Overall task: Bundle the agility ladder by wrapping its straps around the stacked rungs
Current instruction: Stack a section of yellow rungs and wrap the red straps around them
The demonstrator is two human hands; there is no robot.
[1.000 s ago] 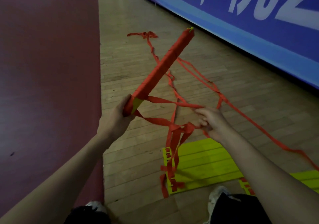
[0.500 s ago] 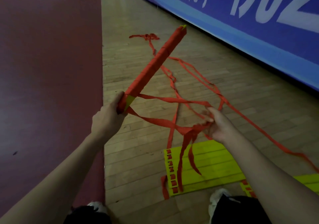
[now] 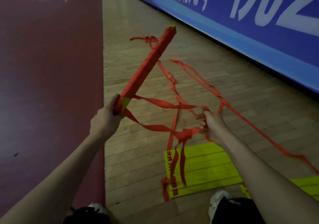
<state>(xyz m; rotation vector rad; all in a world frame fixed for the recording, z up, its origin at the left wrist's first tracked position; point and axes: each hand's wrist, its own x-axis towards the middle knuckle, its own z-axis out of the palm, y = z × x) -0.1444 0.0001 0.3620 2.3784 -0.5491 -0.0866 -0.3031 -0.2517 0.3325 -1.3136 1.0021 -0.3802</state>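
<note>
Here, in the single head-camera view, a person looks down at their own two arms over a wooden gym floor (image 3: 134, 154).

At about 9 o'clock from the centre, the left hand (image 3: 105, 118) has its fingers curled tight round the near end of the rung bundle (image 3: 146, 66). The bundle is a long stick of stacked yellow rungs, held in the air and slanting away toward 1 o'clock. Red strap covers nearly all of it; bare yellow shows only at the far tip and in a patch just beside the left hand.

At about 4 o'clock, the right hand (image 3: 213, 127) has its fingers closed on a gathered bunch of red straps (image 3: 165, 104). Two strap runs stretch from the bundle's near end across to this hand.

The wrapping looks mostly done. What remains is a lot of loose strap, trailing over the floor toward 12 and 3 o'clock, plus unbundled floor rungs (image 3: 207, 168) lying flat at 5 o'clock.

Counted: one wrapped bundle, two hands, two taut strap runs, one flat group of yellow rungs with a second yellow piece (image 3: 303, 185) at the right edge, and two shoes (image 3: 219, 198) at 6 o'clock. A blue banner (image 3: 241, 16) runs along the wall at 2 o'clock.
</note>
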